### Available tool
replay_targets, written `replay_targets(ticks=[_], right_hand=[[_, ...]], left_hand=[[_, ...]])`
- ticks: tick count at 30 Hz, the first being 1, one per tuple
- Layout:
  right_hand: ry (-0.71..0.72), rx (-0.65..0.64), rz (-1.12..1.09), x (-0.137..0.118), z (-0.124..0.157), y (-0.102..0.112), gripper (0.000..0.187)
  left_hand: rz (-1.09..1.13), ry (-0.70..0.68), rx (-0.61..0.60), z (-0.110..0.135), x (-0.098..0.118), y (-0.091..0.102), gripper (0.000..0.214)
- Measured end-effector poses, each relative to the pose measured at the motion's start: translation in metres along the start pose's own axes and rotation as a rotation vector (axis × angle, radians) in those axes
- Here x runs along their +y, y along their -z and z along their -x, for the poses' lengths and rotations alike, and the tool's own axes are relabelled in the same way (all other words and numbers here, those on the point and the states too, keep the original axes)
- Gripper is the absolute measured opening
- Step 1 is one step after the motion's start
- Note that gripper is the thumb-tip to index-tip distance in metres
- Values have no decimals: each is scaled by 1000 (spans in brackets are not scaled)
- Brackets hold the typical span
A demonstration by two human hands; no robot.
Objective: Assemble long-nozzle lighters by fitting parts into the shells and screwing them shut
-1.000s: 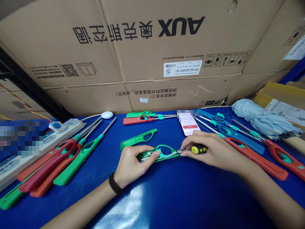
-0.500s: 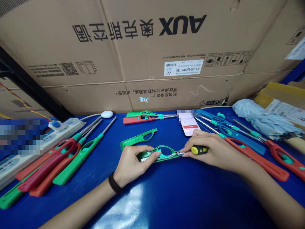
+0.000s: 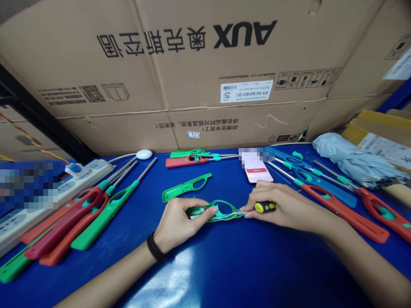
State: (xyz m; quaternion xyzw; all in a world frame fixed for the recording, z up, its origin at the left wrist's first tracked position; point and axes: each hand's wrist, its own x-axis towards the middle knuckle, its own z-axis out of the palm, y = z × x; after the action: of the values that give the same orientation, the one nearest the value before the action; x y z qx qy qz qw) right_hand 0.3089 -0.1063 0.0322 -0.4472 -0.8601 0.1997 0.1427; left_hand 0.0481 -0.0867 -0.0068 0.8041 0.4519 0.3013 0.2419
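My left hand (image 3: 176, 222) is closed round the handle end of an opened green lighter body (image 3: 221, 211) lying on the blue table (image 3: 224, 265). My right hand (image 3: 282, 205) grips a small screwdriver with a yellow and black handle (image 3: 265, 207), its tip at the lighter's right end. A separate green lighter shell half (image 3: 186, 187) lies just behind the left hand.
Several red and green long lighters (image 3: 80, 218) lie at the left beside a white power strip (image 3: 38, 201). More blue and red lighters (image 3: 337, 201), a phone (image 3: 257, 170), a folded grey umbrella (image 3: 356, 160) and large cardboard boxes (image 3: 192, 72) stand behind.
Both hands and the green lighter have shifted slightly nearer to me. The grips are unchanged.
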Motion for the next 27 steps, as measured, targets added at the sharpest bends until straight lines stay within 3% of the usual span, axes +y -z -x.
replay_targets(ticks=[3, 7, 14, 27], right_hand=[[-32, -11, -39, -2, 0, 1, 16], [-108, -18, -59, -6, 1, 4, 21], [-66, -115, -33, -15, 3, 3, 19], [52, -51, 91, -24, 4, 1, 8]], left_hand=[[-23, -77, 67, 2, 1, 0, 23], [-46, -287, 188, 3, 3, -1, 18], [-149, -572, 234, 6, 4, 3, 14], [-219, -500, 185, 1, 3, 7, 22]])
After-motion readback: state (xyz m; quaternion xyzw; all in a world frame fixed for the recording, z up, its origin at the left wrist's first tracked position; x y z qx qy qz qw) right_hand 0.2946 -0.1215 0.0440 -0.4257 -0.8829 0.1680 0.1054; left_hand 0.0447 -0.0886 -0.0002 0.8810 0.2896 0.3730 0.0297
